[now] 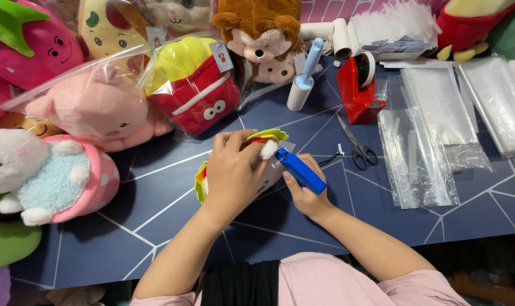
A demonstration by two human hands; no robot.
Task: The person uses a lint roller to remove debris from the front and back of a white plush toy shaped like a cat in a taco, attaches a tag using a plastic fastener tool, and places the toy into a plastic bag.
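Note:
My left hand (232,173) grips a small plush toy (264,140) with green, yellow and red layers and a white body, pressing it onto the dark blue table (155,226). In my right hand (305,190) is a blue tagging gun (300,170), its tip against the toy's white part near a paper tag. Most of the toy lies hidden under my left hand.
Bagged plush toys crowd the left and back: a pink one (93,107), a fries-shaped one (192,85), a brown monkey (260,31). A lint roller (303,79), red tape dispenser (357,90), scissors (357,147) and clear plastic bags (433,124) lie on the right.

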